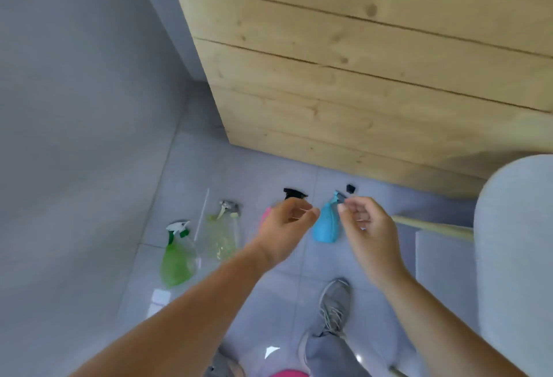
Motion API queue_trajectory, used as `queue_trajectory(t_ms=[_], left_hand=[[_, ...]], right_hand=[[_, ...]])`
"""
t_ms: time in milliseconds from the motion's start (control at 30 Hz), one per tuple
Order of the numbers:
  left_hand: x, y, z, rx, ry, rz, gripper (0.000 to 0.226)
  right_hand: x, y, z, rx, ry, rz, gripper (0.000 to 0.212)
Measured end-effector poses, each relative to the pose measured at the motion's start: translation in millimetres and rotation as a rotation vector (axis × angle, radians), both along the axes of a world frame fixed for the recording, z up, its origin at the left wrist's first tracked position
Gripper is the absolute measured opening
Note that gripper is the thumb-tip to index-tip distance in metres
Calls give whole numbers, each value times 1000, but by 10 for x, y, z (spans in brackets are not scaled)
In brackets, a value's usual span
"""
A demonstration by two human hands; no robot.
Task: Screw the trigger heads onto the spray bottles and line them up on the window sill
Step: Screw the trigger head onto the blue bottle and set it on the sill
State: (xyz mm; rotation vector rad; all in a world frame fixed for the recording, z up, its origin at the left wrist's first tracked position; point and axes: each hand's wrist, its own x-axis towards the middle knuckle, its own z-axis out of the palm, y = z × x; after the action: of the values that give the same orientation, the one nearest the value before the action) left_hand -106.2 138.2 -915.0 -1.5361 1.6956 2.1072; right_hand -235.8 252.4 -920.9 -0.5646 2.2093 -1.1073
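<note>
Four spray bottles [178, 260] in a row on the floor [269, 173], wooden wall [359, 47] behind, shoe [335, 304] nearer.

a room in a home is shown, most likely a bathroom. the floor [299, 179] is covered with big pale grey tiles, and the shine of a lamp is seen on them. a plain grey wall [74, 77] is seen on the left. a wall of light wooden boards [359, 62] with dark knots is seen ahead. a rounded white thing [514, 227] is seen at the right edge, but it cannot be told for sure what it is. spray bottles [178, 260] are laid on the floor, as cleaning things are kept in a home.
</note>
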Motion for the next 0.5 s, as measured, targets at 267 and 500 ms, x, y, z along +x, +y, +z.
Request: queue_trajectory(t_ms=[267,500], left_hand=[[-509,343,-2089,94,-147,-89,52],[-937,478,-3211,-14,-206,-187,88]], right_hand=[[-386,297,-2113,203,-69,-199,25],[-1017,353,-3496,354,-25,-272,33]])
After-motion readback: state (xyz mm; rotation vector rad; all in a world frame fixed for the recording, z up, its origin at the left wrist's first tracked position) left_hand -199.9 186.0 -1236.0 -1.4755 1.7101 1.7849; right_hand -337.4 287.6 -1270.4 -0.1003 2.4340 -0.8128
